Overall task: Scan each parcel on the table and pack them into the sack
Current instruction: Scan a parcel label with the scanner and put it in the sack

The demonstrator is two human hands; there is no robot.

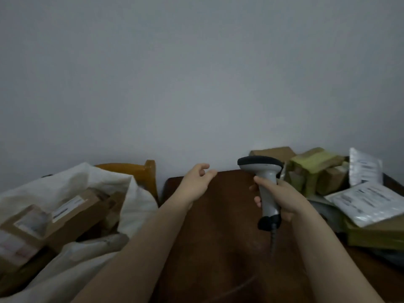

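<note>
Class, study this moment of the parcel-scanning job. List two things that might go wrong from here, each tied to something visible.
1. The cord hanging from the scanner in the right hand may snag on the heaped parcels during a reach.
2. The white mailer lies loosely atop that heap; pulling a parcel from beneath with the empty left hand might tip it off the table.

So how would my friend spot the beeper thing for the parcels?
Find the dark wooden table. Over its middle the right hand grips a grey scanner upright. Unlike the taped boxes beside it, it has a black-topped head and a cable.
</note>
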